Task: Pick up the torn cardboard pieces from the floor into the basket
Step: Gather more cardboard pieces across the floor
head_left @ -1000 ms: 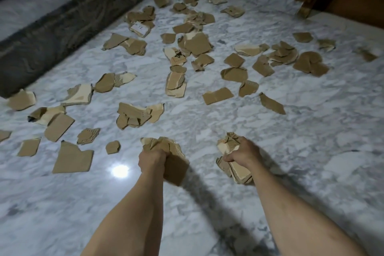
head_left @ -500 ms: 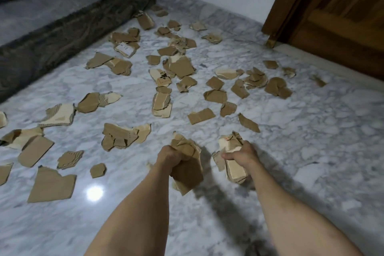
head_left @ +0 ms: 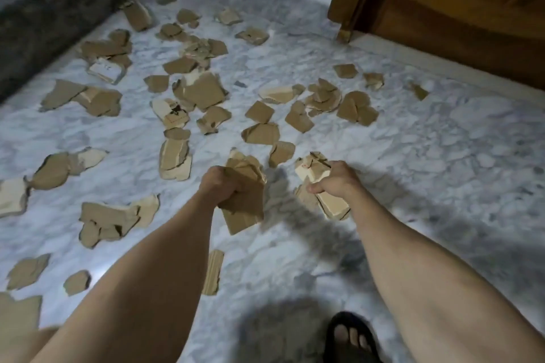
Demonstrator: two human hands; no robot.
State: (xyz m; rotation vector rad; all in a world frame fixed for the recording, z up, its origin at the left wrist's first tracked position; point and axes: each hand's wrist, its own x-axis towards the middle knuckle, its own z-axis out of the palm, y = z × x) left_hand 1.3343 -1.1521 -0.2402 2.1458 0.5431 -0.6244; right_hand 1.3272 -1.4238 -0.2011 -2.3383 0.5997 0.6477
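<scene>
Several torn brown cardboard pieces [head_left: 203, 91] lie scattered over the white marble floor [head_left: 413, 150], mostly left and ahead of me. My left hand [head_left: 219, 186] is closed around a bundle of cardboard pieces [head_left: 244, 209] held above the floor. My right hand [head_left: 336, 181] grips a second bundle of paler cardboard pieces [head_left: 323, 186]. One narrow cardboard strip [head_left: 213, 272] lies on the floor between my forearms. No basket is in view.
A dark stone step [head_left: 59, 12] runs along the far left. A wooden door and frame [head_left: 442, 9] stand at the upper right, with a white wall between. My foot in a black sandal [head_left: 351, 339] is at the bottom edge.
Both hands have risen with their bundles and the view has swung right and up. The door now fills more of the upper right, and my sandalled foot has come into view.
</scene>
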